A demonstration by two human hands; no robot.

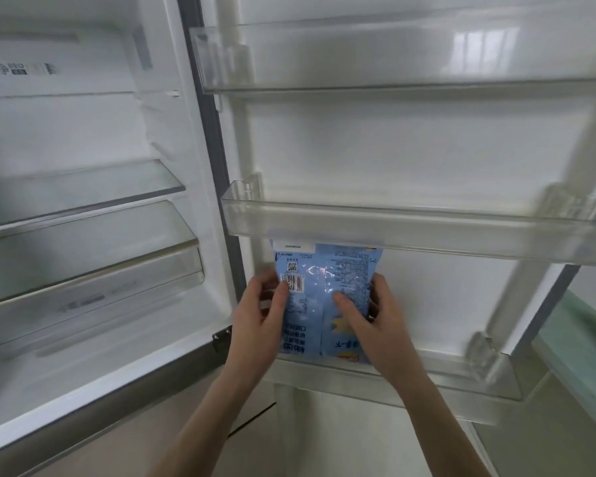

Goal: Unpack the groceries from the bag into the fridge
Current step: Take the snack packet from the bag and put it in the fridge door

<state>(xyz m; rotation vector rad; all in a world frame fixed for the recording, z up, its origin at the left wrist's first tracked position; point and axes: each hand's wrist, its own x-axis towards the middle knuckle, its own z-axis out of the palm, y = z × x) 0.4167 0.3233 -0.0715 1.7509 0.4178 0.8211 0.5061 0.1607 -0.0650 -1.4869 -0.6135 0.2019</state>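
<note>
My left hand [260,306] and right hand [365,315] grip the blue pouch [319,297] upright in the lowest door bin [461,376]; its top nears the bin above [410,225]; released slack, it may slump.

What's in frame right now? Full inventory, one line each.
blue packet: 1, light blue with barcode and print, standing in the lowest door bin
door bins: 3, clear plastic, stacked on the open fridge door at right
glass shelf: 1, clear, inside the fridge at left
drawer: 1, clear, below the glass shelf
fridge door: 1, white inside, swung open
left hand: 1, gripping the packet's left edge
right hand: 1, gripping the packet's right side
</note>
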